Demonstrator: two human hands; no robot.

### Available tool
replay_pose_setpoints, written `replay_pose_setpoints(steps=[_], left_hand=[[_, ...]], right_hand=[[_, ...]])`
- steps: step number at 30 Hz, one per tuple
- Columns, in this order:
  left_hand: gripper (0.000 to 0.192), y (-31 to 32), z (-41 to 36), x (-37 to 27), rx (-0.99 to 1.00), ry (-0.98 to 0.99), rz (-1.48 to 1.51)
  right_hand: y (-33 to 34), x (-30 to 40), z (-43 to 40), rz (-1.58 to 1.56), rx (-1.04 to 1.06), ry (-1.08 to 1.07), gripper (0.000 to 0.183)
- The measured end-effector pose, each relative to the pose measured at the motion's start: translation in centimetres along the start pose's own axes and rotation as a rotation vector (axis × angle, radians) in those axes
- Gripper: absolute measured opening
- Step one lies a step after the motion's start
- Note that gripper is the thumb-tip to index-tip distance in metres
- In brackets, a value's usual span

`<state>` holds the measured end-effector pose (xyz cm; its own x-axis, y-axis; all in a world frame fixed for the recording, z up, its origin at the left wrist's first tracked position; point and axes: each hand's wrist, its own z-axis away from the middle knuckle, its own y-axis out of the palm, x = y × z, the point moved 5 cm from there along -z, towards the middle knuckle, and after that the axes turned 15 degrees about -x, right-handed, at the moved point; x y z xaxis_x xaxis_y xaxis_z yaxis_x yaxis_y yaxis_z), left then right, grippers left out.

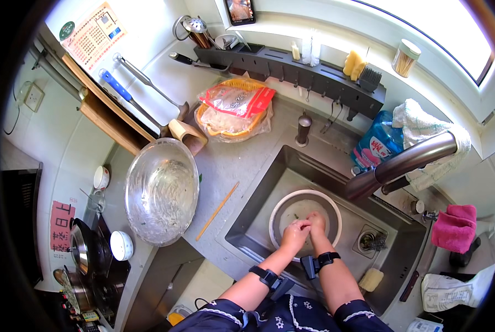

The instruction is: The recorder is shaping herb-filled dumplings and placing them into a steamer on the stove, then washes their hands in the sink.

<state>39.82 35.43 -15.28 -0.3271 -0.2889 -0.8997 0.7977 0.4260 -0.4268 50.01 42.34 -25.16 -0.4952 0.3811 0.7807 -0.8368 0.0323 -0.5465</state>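
My left hand (296, 236) and my right hand (317, 223) touch each other inside a round pale-rimmed basin (274, 209). Cloudy water (303, 207) with a small green scrap lies in the basin around them. Their fingers overlap, so I cannot see whether anything is between them. The basin stands in a stainless steel sink (258, 203). Right of it is the drain strainer (370, 240) with dark scraps in it, and a yellow sponge (371, 280) lies nearer to me. Above the sink reaches the dark metal faucet (413, 155).
A large wet metal bowl (162, 195) and a single wooden chopstick (217, 211) are on the counter at left. Behind them is a yellow basket (231, 130) with plastic bags. A blue detergent bottle (376, 141) and a pink cloth (454, 228) stand at right.
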Motion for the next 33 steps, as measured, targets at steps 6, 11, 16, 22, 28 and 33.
replay_pose_setpoints(steps=[6, 11, 16, 22, 28, 33], left_hand=[[0.024, 1.3, -0.8, -0.4, 0.000, -0.054, 0.125], [0.022, -0.3, 0.3, -2.5, 0.044, 0.022, 0.065], [0.029, 0.3, 0.3, -1.5, -0.011, 0.034, 0.235], [0.024, 1.1, -0.5, 0.6, 0.113, -0.226, 0.354], [0.021, 1.3, 0.5, 0.1, 0.078, -0.219, 0.351], [0.024, 1.2, 0.5, -0.5, 0.079, -0.127, 0.290]], right_hand=[[2.7, -5.7, -3.5, -0.340, -0.084, 0.063, 0.018], [0.7, -1.5, -2.6, -0.209, -0.061, 0.096, 0.018], [0.6, -0.4, -1.5, -0.199, -0.110, 0.076, 0.018], [1.1, -0.3, -0.9, -0.508, -0.099, 0.212, 0.017], [-0.4, 1.1, -1.3, -0.464, -0.135, 0.215, 0.018], [-0.9, 1.3, -2.2, -0.263, -0.178, 0.145, 0.017]])
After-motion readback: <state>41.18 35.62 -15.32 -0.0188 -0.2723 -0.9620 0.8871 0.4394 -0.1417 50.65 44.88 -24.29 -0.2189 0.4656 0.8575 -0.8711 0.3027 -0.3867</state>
